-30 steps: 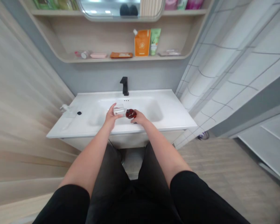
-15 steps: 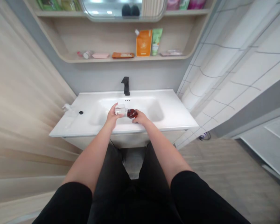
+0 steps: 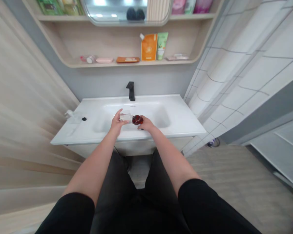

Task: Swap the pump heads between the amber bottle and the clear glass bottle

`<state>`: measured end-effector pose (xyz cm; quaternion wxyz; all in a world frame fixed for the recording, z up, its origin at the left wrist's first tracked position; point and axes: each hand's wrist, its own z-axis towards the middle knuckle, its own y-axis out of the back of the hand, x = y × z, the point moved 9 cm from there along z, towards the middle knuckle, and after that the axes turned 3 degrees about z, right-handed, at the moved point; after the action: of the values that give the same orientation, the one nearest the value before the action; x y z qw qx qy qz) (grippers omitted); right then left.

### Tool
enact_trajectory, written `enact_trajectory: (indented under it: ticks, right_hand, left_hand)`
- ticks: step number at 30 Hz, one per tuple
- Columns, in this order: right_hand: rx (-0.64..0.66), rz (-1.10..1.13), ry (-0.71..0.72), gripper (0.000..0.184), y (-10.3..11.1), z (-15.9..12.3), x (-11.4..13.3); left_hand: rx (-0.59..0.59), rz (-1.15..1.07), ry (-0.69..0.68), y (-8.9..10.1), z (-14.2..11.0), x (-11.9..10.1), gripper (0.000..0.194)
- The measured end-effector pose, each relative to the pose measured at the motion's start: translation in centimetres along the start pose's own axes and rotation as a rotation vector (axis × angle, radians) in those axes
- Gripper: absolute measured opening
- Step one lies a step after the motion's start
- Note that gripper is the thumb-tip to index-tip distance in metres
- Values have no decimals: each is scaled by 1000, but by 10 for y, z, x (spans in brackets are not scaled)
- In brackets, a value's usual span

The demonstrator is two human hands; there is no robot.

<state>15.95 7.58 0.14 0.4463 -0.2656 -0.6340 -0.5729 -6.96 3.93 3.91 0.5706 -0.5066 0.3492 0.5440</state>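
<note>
Over the front of the white sink basin (image 3: 158, 113), my left hand (image 3: 116, 123) is wrapped round a clear bottle (image 3: 125, 116) tipped on its side, neck to the right. My right hand (image 3: 146, 123) grips a dark red-brown bottle (image 3: 137, 120), whose top meets the clear bottle's neck. Whether the two mouths touch, and whether liquid passes between them, is too small to tell. On the counter at left stand a clear pump dispenser (image 3: 73, 117) with a white head and, beside it, a small black cap (image 3: 84, 119).
A black faucet (image 3: 131, 91) rises behind the basin. Above it, a wooden shelf (image 3: 104, 64) carries an orange pouch (image 3: 148, 47), a green tube (image 3: 162, 45) and several small packs. A beige curtain (image 3: 21, 97) hangs at left; white tiles (image 3: 249, 74) line the right wall.
My view has shifted slightly, so the shelf sits a little lower in the picture. Both hands keep their hold on the bottles in nearly the same place.
</note>
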Motion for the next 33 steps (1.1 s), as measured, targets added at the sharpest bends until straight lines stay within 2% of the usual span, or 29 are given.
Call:
enact_trajectory:
  ticks: [14,25,33]
  right_hand:
    - [8,-26,-15,74,1,-3,4]
    - [32,-47,-17,81,0,-4,6]
    - [21,-39,-21,79,1,-6,7]
  left_hand:
    - [-23,29,20,3,0,0,111]
    - [14,123,48,3,-3,-8,114]
    - [-25,168,57,1,-6,-16,111]
